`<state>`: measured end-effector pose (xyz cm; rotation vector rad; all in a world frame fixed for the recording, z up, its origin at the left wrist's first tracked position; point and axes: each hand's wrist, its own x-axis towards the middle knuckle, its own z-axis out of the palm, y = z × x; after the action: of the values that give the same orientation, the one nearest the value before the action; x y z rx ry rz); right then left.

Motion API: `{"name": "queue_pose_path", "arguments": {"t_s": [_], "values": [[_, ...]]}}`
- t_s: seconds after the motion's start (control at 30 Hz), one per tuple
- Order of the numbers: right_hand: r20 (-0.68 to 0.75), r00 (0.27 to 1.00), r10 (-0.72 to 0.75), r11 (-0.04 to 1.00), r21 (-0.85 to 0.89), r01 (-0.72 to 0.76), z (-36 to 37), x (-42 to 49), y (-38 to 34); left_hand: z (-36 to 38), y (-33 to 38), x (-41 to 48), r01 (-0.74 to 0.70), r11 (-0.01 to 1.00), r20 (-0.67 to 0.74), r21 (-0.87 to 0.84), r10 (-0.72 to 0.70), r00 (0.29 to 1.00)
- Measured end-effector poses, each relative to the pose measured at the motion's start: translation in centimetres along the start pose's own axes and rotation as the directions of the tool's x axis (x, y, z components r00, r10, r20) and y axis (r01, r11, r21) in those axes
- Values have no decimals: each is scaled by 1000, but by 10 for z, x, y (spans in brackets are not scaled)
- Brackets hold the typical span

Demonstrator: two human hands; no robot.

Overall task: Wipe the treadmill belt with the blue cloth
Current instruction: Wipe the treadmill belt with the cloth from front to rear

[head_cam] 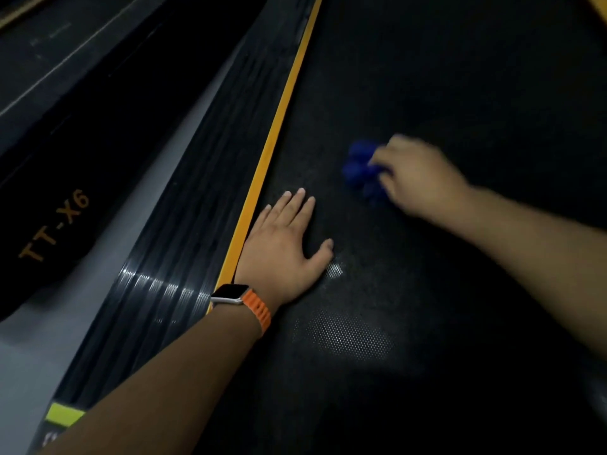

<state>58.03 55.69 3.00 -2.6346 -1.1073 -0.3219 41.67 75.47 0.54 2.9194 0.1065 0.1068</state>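
From the head view, the left hand (282, 244) is lying flat on the belt (460, 93), fingers straight and spread, beside the yellow stripe (279, 133). A watch (241, 298) is sitting on its wrist. The right hand (417, 178), blurred, is gripping the bunched cloth (359, 169) against the belt, near mid-belt.

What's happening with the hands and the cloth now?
Left hand flat on treadmill belt. Right hand grips blue cloth on belt. Nothing in the way.

My left hand (282, 254) lies flat, palm down, fingers straight; my right hand (417, 178), arm outstretched, grips the blue cloth (359, 169).
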Motion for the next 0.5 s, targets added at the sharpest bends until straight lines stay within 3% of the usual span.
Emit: {"name": "queue_pose_path", "arguments": {"t_s": [0.07, 0.13, 0.27, 0.37, 0.43, 0.5], "values": [[-24, 982, 188, 982, -21, -189, 5, 29, 21, 0, 0, 0, 5, 1000, -8, -1, -5, 1000], [-46, 968, 247, 968, -28, -248, 10, 23, 7, 1, 0, 1, 4, 1000, -7, 1, -4, 1000], [28, 1000, -13, 988, 151, 9, -4, -65, -56, 3, -3, 1, -2, 1000, -8, -3, 2, 1000], [115, 985, -131, 971, 214, 104, -14, -95, -64, 2, -3, 0, -3, 1000, -3, -12, 3, 1000], [41, 995, -92, 990, 106, 87, -7, -64, -43, 1, -1, 1, -1, 1000, -2, -2, 1, 1000], [9, 999, 49, 999, 13, -49, 0, -24, -23, 1, 1, 1, 10, 1000, -3, 16, -10, 1000]]}}
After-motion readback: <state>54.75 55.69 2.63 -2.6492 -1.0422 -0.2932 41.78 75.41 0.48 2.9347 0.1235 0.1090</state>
